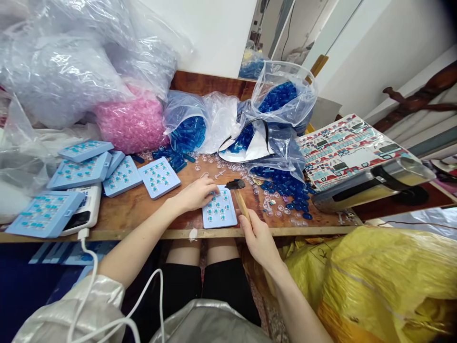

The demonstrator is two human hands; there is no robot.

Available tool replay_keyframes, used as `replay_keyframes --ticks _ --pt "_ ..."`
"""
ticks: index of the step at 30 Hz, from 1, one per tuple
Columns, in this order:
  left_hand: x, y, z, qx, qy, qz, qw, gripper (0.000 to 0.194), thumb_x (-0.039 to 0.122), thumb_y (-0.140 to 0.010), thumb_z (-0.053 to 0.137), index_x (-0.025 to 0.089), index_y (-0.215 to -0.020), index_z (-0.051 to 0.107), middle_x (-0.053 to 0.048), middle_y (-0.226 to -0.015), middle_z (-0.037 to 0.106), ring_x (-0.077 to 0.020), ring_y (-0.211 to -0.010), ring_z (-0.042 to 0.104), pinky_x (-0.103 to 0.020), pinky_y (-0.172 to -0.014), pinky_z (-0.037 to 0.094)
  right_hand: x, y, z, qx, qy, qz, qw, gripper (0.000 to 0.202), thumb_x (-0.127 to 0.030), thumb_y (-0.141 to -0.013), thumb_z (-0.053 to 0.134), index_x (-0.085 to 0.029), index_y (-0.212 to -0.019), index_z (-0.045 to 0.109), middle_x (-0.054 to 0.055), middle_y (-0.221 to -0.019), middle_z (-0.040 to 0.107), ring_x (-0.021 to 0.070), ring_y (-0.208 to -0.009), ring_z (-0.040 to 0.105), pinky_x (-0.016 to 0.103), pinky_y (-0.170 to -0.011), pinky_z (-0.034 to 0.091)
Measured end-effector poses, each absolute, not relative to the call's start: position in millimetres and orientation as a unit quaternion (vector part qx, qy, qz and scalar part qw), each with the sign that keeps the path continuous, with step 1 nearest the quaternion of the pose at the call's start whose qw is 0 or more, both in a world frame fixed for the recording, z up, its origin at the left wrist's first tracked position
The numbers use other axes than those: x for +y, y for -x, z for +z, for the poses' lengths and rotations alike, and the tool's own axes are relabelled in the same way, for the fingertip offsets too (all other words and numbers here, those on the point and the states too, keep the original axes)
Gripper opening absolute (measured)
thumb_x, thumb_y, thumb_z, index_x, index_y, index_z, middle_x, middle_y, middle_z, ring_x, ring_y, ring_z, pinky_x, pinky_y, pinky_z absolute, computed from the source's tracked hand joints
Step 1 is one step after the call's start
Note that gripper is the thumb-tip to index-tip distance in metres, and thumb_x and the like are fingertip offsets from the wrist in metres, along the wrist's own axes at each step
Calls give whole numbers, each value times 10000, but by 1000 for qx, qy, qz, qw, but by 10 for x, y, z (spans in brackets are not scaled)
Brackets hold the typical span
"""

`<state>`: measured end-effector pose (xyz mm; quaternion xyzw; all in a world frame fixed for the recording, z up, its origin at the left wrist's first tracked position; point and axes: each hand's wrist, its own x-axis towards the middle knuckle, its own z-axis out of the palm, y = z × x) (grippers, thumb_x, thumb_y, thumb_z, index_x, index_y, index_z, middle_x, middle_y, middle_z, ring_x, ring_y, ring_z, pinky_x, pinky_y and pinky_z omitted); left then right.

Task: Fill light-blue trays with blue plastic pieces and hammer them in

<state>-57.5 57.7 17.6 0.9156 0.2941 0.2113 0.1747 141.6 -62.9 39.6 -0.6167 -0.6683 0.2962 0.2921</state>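
Note:
On the wooden table lies a light blue panel [218,220] with rows of small bright blue pieces. My left hand [200,193] rests at its upper left corner, fingers bent together over the panel; whatever they pinch is too small to make out. My right hand [257,236] is wrapped round the wooden handle of a hammer [243,202], whose dark head is over the panel's upper right corner. A second blue panel [159,177] lies flat to the left, with several more stacked beyond it.
Bags of blue pieces [189,133] and a bag of pink pieces [132,124] line the back. Clear round parts and loose blue pieces [293,188] lie right of the panel. A steel flask [371,183] lies at the right. A white cable [93,267] hangs at the left.

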Motion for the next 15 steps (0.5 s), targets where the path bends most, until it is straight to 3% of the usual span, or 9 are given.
replay_keyframes --ticks 8,15 --pt "553 596 51 343 -874 281 198 130 145 -766 496 162 -879 559 -44 -880 571 -159 -840 534 -294 -782 450 -679 -1435 370 -661 629 292 287 343 -352 -911 308 -176 -1075 552 17 -670 582 177 -692 570 260 -650 432" --pt "570 596 45 321 -878 280 216 151 140 -763 483 177 -870 583 -29 -867 602 -159 -865 546 -315 -840 438 -674 -1406 351 -661 629 295 285 326 -356 -907 315 -171 -1031 553 11 -638 574 179 -660 570 255 -614 422"
